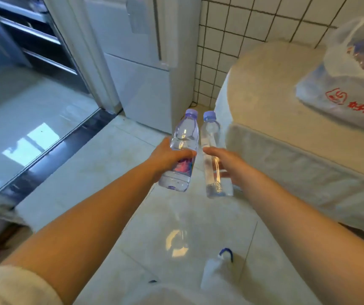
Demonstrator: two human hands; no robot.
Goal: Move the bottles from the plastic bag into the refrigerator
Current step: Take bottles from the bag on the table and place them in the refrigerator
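My left hand (pixel 168 156) grips a clear water bottle (pixel 182 137) with a purple cap and a pink label. Beside it, my right hand (pixel 223 161) holds a second clear bottle (pixel 210 135) with a purple cap. Both bottles are held out over the floor, caps pointing away from me. The white plastic bag (pixel 348 95) with red print lies on the round table at the right, with more bottles showing through its top. The white refrigerator (pixel 146 80) stands ahead with its doors closed.
A round table (pixel 271 84) with a beige cloth fills the right side, close to my right arm. A tiled wall (pixel 242 20) rises behind it. A door frame (pixel 93 62) and dark threshold lie to the left. Pale floor tiles stretch between me and the refrigerator.
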